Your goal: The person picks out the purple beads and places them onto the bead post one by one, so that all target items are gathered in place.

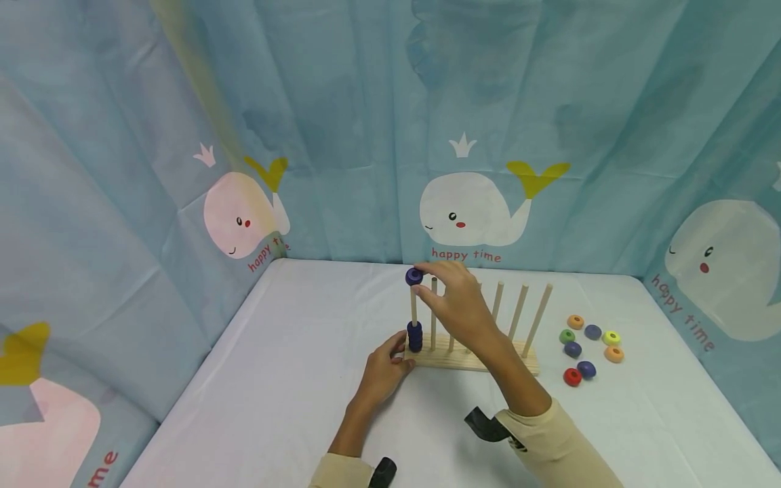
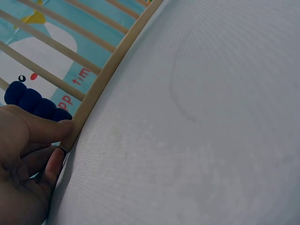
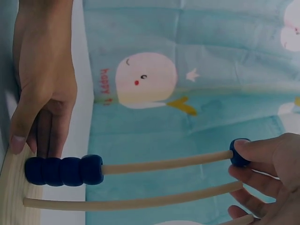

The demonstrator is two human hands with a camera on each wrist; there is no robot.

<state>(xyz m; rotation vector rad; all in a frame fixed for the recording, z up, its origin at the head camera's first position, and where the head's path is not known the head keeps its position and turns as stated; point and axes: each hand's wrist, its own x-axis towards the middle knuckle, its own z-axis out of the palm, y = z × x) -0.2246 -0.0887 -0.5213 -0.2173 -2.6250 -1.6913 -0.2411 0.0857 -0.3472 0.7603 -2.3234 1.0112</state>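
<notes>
Fingers (image 1: 443, 272) of the raised right hand (image 1: 462, 303) pinch a blue bead (image 1: 412, 278) at a peg's (image 3: 164, 165) tip, left hand (image 1: 383, 371) gripping the base (image 1: 451, 360).

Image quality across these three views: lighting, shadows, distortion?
Head: brightest, soft shadow on the white table beneath the right forearm, pegs fanning outward at right; left wrist: dim, left hand darkened; right wrist: also dim, pegs visibly bowed, probably lens distortion.

4 stacked beads (image 1: 415, 337), top bead (image 1: 412, 277): dark blue. Rack (image 1: 448, 360): pale wood grain. Curtain (image 1: 360, 135): light blue, whale-printed.
</notes>
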